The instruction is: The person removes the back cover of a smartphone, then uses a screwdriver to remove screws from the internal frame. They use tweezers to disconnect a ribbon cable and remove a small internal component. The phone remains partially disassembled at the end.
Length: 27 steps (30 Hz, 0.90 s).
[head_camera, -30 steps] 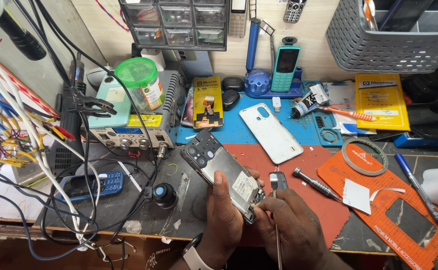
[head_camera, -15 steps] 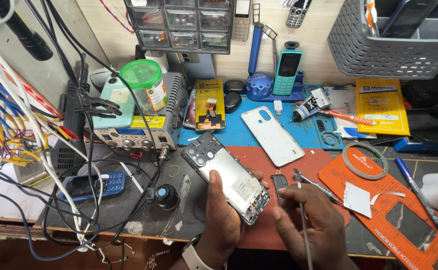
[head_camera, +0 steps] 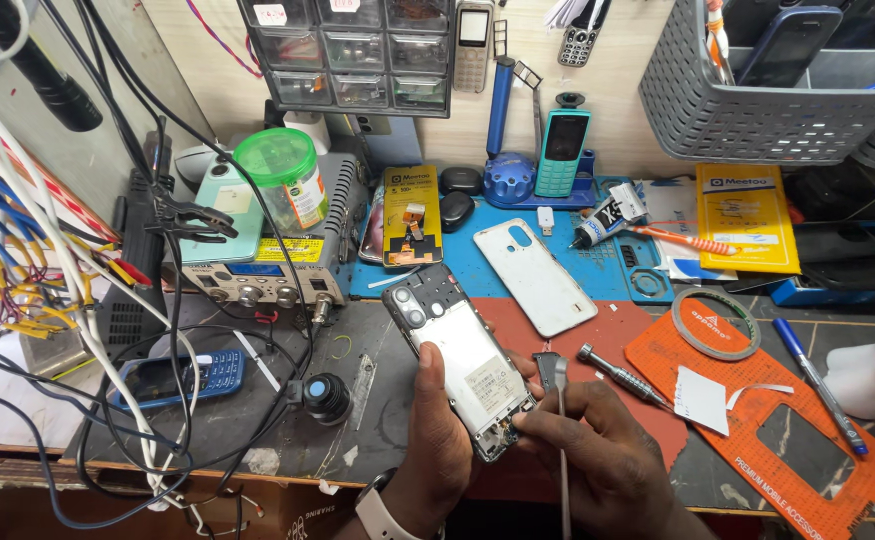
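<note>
My left hand grips an opened smartphone with its back cover off, camera end pointing away from me, held over the red mat. My right hand holds thin metal tweezers and its fingertips touch the phone's lower end, where the circuit board shows. The removed white back cover lies on the blue mat just beyond. A small screwdriver rests on the red mat right of my hands.
A soldering station with a green-lidded jar stands at left amid tangled cables. A blue keypad phone lies at front left. An orange template, tape ring and blue pen sit at right. A grey basket hangs above.
My right hand has come back from the mat to the phone's lower end with the tweezers. The phone stays in my left hand, shifted slightly.
</note>
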Motion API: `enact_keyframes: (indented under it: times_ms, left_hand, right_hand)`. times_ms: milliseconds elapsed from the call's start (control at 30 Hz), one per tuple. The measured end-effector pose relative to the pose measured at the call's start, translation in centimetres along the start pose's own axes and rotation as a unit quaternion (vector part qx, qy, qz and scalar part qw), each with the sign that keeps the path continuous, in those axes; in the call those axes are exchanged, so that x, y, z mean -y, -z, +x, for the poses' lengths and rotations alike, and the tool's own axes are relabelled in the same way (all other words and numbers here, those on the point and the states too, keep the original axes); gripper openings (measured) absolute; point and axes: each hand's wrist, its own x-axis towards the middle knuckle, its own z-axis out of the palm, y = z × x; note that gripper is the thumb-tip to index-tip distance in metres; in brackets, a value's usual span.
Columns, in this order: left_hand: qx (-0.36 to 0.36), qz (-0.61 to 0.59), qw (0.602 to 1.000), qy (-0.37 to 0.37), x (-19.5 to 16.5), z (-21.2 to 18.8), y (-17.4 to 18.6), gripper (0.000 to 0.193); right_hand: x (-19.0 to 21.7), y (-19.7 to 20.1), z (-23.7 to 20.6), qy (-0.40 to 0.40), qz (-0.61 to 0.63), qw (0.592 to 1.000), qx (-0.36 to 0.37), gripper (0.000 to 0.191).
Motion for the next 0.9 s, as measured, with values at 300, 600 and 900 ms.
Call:
enact_keyframes:
  times_ms: [300,600,900]
  left_hand:
    - [0.008,0.014,1.000,-0.008,-0.2,0.2,-0.4,0.071]
    - [0.025,-0.009,1.000,-0.011,-0.5,0.4,-0.6,0.073]
    - [0.000,0.045,0.999,-0.016,-0.9,0.2,-1.0,0.070]
  right_hand:
    - [0.1,0.2,-0.1,0.044,-0.023,0.999,-0.008,0.028]
    - [1.1,0.0,0.4,0.049,-0.060,0.993,-0.090,0.018]
    - [-0.7,0.1,0.2,-0.087,0.062,0.992,-0.070,0.009]
